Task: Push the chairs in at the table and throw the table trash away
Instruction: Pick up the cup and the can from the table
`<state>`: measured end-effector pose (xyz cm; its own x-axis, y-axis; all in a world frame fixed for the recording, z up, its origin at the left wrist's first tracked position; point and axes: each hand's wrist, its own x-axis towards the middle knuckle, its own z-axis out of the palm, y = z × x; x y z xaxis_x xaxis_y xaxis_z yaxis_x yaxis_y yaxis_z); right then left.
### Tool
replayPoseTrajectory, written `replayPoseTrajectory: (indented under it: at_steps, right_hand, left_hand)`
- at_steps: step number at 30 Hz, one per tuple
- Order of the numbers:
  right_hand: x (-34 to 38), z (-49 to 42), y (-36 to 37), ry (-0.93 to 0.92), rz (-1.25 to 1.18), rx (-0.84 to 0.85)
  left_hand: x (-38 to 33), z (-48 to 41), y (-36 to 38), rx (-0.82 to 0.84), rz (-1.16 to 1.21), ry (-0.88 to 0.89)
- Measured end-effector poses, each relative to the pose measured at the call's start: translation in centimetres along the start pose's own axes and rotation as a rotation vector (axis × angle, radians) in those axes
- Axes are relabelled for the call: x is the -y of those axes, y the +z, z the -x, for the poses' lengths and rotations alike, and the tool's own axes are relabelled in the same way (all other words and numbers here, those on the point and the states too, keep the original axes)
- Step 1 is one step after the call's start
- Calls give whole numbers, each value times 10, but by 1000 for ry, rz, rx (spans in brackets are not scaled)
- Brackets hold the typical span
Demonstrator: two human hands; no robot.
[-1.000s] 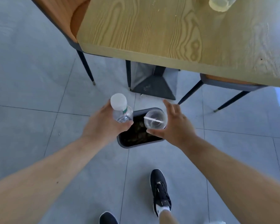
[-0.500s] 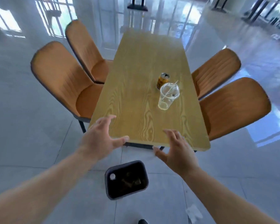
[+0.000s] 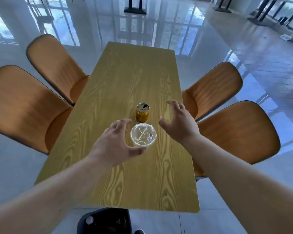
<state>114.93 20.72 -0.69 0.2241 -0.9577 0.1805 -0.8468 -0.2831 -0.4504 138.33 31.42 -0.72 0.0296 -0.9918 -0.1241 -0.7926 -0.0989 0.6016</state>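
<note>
A clear plastic cup [image 3: 143, 135] with a straw stands on the wooden table [image 3: 125, 78], and a gold drink can [image 3: 142, 112] stands just behind it. My left hand [image 3: 116, 146] is open, fingers spread, close to the cup's left side and not gripping it. My right hand [image 3: 180, 123] is open to the right of the can and cup, hovering above the table. Orange chairs stand at both sides: two on the left [image 3: 24, 105] [image 3: 56, 66], two on the right [image 3: 215, 88] [image 3: 238, 132]. A dark trash bin [image 3: 107, 222] sits on the floor at the table's near end.
The glossy tiled floor [image 3: 243, 48] surrounds the table. Dark table bases stand far back [image 3: 135, 9] and at the far right [image 3: 260, 19]. A bottle cap shows inside the bin. My shoe tip [image 3: 139, 231] is beside the bin.
My hands dropped the bottle and a cup into the bin, then rose and reached forward over the table. Both open hands now flank the remaining cup and can.
</note>
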Motion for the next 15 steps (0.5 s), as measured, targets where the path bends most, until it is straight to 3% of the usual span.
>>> replayPoseTrajectory:
  at_steps: [8, 15]
  right_hand:
    - [-34, -100, 100, -24, -23, 365]
    - [-14, -108, 133, -6, -87, 264]
  left_hand:
    - [11, -58, 68, -10, -1, -33]
    - [15, -57, 49, 1, -45, -10]
